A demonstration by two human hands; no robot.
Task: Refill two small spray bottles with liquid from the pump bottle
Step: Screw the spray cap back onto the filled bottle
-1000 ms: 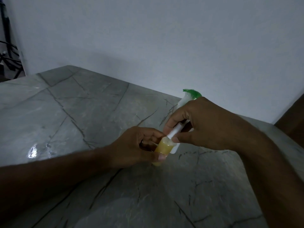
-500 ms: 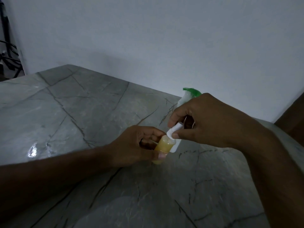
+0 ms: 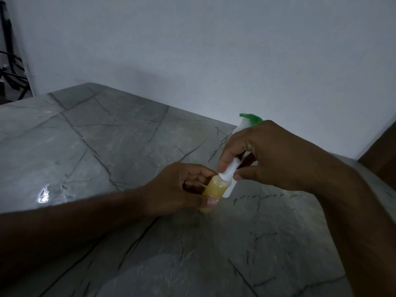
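A grey marble-patterned stone bench (image 3: 107, 151) with dark veins runs up to a plain white wall (image 3: 192, 50). Near the middle, the right hand (image 3: 276, 159) pinches the white plastic spray top (image 3: 230, 169) sitting on a small clear spray bottle of yellow liquid (image 3: 214, 189), which the left hand (image 3: 180, 189) grips around its body. Behind the right hand, a white pump bottle with a green top (image 3: 249, 121) stands at the far edge.
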